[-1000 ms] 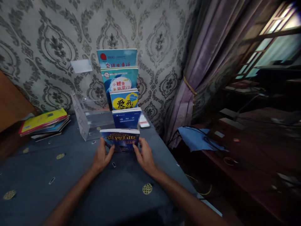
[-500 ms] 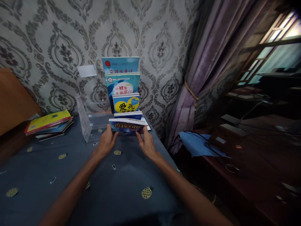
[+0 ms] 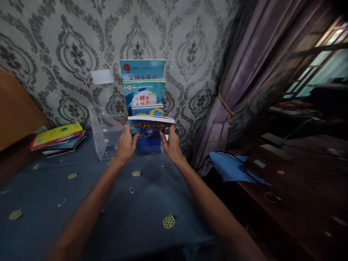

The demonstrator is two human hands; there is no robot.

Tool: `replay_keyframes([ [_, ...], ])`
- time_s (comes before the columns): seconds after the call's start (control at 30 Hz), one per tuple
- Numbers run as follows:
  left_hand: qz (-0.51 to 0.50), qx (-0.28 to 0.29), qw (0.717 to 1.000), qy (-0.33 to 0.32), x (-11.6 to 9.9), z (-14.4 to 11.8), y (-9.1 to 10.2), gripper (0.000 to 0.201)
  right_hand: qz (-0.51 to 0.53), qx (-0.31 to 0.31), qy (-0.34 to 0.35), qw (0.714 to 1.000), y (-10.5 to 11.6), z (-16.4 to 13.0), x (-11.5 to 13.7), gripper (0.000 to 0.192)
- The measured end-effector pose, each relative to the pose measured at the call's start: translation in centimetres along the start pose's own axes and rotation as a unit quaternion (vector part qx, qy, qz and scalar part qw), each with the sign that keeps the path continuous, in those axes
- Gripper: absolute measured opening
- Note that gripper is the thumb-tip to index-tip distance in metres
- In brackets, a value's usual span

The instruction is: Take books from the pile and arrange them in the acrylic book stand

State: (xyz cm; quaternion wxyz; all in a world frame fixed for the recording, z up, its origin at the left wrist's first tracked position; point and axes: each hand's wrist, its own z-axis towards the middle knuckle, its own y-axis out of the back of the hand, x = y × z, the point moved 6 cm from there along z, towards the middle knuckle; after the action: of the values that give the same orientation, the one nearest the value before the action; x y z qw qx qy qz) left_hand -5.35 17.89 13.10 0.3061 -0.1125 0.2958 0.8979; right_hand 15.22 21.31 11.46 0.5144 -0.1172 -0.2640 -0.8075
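A dark blue book with gold lettering is held level by its two sides, its white top edge facing up. My left hand grips its left side, thumb on the front cover. On the right side my right hand pinches it the same way. Just behind it stands a clear acrylic book rack with tiered slots. Its right half bears a tall blue book, a teal book with a white oval and a blue-and-yellow book, partly covered by the held one.
At the left lies a stack of thin books, a yellow one on top. A dark blue cloth with pineapple prints covers the table. To the right hang a tied purple curtain and, lower, a blue cloth among cables.
Both hands have raised the dark blue book and brought it in front of the rack's blue-and-yellow book, hiding more of that cover. The view has shifted slightly.
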Motion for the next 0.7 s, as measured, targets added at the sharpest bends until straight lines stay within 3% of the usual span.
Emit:
replay_keyframes([
  [0.43,0.002,0.056,0.998,0.039,1.7,-1.2,-2.1,0.014,0.031,0.047,-0.064,0.996,-1.8,-1.3,-3.5,0.018],
  [0.7,0.016,0.069,0.996,0.058,2.0,-1.9,-2.7,0.014,0.0,0.049,-0.073,0.996,-1.8,-1.8,-3.9,0.022],
])
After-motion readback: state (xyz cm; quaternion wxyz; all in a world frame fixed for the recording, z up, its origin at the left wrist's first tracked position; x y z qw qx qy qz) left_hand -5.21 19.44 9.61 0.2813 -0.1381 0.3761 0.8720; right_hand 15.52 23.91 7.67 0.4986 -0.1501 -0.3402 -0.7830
